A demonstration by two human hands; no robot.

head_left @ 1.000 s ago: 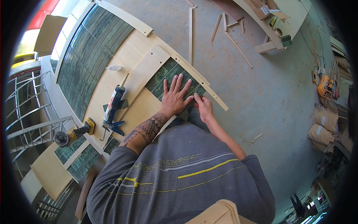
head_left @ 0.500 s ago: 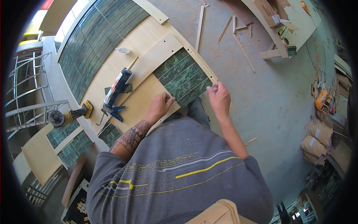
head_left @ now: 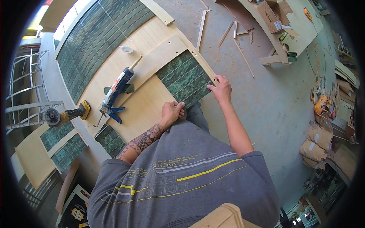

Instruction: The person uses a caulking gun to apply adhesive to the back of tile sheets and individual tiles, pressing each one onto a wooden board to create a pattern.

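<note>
Strips of dark green marble tile (head_left: 185,78) lie side by side on a pale plywood panel (head_left: 142,104) in front of me. My left hand (head_left: 173,113) is closed at the near left corner of the tiles, thumb and fingertips pinched on the edge. At the right end, my right hand (head_left: 221,89) grips the tile corner, its thumb on the tile and its fingers by the end of the wooden edge strip (head_left: 203,65). A blue caulking gun (head_left: 118,89) rests on the panel to the left, over a small loose green tile piece (head_left: 129,88).
A curved tiled section (head_left: 99,41) spans the far left, near a small clear cup (head_left: 126,49). A yellow cordless angle grinder (head_left: 70,114) sits at the left edge. Wood offcuts (head_left: 243,57) litter the floor; a cardboard box (head_left: 269,17) stands on another panel.
My left hand has slid right along the near tile edge, its fingertips now at the corner. My right hand has moved slightly forward, its fingers reaching over the wooden edge. The view has shifted slightly.
</note>
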